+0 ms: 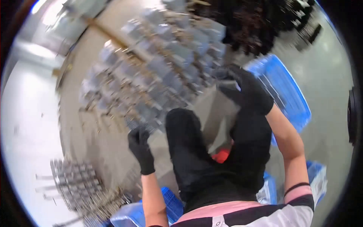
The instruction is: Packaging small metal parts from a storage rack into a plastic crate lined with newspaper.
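My left hand (140,149), in a black glove, is low in front of my left knee with its fingers drawn together. Right at its fingertips is a small grey piece with a striped surface (132,124); blur hides whether it is gripped. My right hand (251,89), also black-gloved, reaches over my right knee toward the right edge of a large spread of grey block-like pieces (159,72) with thin brown prongs. Its fingers are smeared by motion, and I cannot make out anything in them.
A blue plastic crate (293,92) stands at my right. Dark brown and black items (253,22) are heaped at the far right. Stacked grey pieces (75,181) lie at the near left, with a blue basket (172,204) by my left arm. Something red (222,155) shows between my legs.
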Demonstrator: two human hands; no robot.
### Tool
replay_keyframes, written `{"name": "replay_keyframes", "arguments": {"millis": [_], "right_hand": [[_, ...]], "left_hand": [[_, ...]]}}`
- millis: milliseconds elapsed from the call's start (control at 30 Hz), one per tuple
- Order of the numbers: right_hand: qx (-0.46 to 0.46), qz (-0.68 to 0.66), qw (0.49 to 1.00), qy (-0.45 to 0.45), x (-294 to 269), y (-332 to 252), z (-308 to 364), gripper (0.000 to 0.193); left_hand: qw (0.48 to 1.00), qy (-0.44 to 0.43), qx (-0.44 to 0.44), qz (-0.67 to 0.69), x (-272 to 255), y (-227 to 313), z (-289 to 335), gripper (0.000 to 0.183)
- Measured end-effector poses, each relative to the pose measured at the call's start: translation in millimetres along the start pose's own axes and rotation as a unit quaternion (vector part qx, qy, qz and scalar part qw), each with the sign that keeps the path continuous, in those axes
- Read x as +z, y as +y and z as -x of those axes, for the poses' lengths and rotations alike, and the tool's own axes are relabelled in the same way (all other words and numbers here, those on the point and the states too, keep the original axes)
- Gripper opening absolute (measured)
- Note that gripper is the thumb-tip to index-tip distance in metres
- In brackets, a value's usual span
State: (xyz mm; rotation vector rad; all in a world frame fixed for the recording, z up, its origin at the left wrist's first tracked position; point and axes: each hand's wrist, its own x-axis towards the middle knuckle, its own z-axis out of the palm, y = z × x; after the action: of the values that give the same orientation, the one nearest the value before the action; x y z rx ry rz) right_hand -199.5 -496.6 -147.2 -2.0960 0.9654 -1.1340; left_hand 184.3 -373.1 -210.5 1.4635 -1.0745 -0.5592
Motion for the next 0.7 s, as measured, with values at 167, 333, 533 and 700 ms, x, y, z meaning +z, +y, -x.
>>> {"name": "replay_keyframes", "arguments": {"millis": [167,333,533,700], "right_hand": [[-0.12,0.05,0.984,-0.121,116.2,-39.9,-39.5,0.048],[-0.119,0.288,0.945,0.098,156.3,-63.9,-76.4,0.059],[-0.005,0.311,0.95,-0.026,167.0,-40.3,-115.2,0.064],[-0.041,0.337,0.94,0.007,189.4,-18.9,-120.7,0.063]], "left_hand": [[0.991,0.077,-0.112,-0.004,-29.6,22.7,-4.7,0.014],[0.996,0.012,-0.085,-0.028,-31.3,34.2,-5.3,0.017],[0.997,-0.057,0.049,-0.026,33.9,41.2,-42.3,0.021],[0.983,-0.119,0.085,-0.109,70.6,37.1,-103.9,0.025]]}}
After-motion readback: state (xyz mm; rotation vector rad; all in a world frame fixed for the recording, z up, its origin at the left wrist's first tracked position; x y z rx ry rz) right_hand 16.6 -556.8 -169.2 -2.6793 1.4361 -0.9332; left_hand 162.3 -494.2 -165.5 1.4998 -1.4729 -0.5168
